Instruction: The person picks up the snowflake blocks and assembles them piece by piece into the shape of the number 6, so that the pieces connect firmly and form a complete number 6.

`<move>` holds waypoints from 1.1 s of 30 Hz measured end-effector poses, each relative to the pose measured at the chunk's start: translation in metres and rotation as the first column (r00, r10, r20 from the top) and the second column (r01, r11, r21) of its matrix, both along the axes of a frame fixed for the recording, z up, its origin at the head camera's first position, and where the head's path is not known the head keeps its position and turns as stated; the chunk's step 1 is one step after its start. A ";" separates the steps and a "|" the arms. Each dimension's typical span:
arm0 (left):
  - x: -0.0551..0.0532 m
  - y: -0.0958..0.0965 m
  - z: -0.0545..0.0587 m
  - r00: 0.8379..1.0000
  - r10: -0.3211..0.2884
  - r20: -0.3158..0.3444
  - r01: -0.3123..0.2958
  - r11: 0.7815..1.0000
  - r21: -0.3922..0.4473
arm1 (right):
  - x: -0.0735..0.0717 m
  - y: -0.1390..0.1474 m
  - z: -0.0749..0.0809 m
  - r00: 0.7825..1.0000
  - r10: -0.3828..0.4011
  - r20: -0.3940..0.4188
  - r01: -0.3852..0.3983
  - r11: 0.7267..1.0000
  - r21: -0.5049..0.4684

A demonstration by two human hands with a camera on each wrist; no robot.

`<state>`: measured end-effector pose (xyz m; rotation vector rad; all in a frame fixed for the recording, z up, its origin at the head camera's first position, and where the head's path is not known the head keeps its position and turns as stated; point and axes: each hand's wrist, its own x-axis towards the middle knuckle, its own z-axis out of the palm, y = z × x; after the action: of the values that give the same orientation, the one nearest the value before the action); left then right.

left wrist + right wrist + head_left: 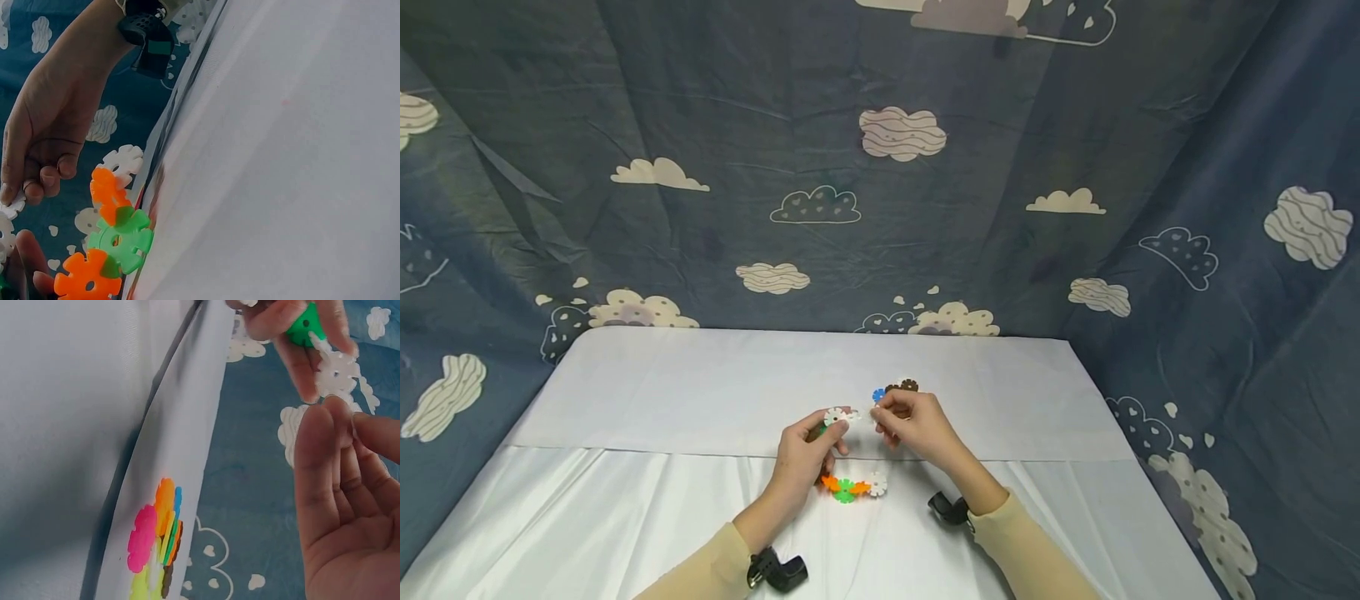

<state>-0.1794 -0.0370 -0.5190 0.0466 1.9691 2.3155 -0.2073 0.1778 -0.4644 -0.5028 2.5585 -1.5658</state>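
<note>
My left hand (805,457) holds a string of interlocking notched plastic discs, its thumb by a white disc (834,417). A green disc (306,326) sits between its fingers, joined to a white disc (337,374). Below that hand runs a stretch of orange disc (87,276), green disc (125,240), second orange disc (107,195) and white end disc (122,162). Just right of it, my right hand (917,427) pinches another white disc (15,204) between thumb and fingertips. That disc is mostly covered by the fingers.
Beyond my right hand lie loose discs, among them a blue disc (878,394) and a brown disc (909,384). The right wrist view shows more of this pile, including a pink disc (142,539). A white cloth (700,383) covers the table before a cloud-patterned curtain (715,233).
</note>
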 end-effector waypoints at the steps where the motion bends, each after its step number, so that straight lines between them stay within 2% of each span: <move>1: 0.000 0.000 0.000 1.000 -0.004 -0.002 0.004 1.000 0.000 | 0.000 0.000 0.000 1.000 0.001 -0.010 -0.001 1.000 0.000; 7: 0.001 0.000 0.002 0.999 -0.020 -0.027 0.020 1.000 -0.016 | 0.003 -0.004 -0.002 1.000 -0.016 -0.018 0.015 0.999 -0.050; 13: 0.001 -0.001 0.000 1.000 -0.002 0.009 0.002 1.000 -0.014 | 0.006 -0.011 -0.009 1.000 -0.024 0.005 0.024 0.994 -0.102; 16: 0.000 -0.001 -0.003 1.000 -0.003 0.023 0.003 1.000 0.001 | 0.007 -0.013 -0.014 0.998 -0.027 0.055 0.035 0.985 -0.168; 20: -0.001 0.000 -0.005 0.999 0.002 0.045 -0.004 0.999 0.035 | 0.008 -0.018 -0.021 0.988 -0.029 0.152 0.072 0.956 -0.283; 23: 0.000 0.001 -0.005 0.998 0.003 0.059 -0.005 0.999 0.045 | 0.008 -0.021 -0.023 0.983 -0.043 0.176 0.098 0.943 -0.319; 33: 0.000 0.001 -0.002 0.998 0.007 0.068 -0.008 1.000 0.026 | 0.005 -0.019 -0.022 0.989 -0.032 0.146 0.071 0.961 -0.266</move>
<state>-0.1792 -0.0363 -0.5214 -0.0371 1.9098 2.3158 -0.2024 0.1591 -0.4864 -0.3361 2.2843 -1.9091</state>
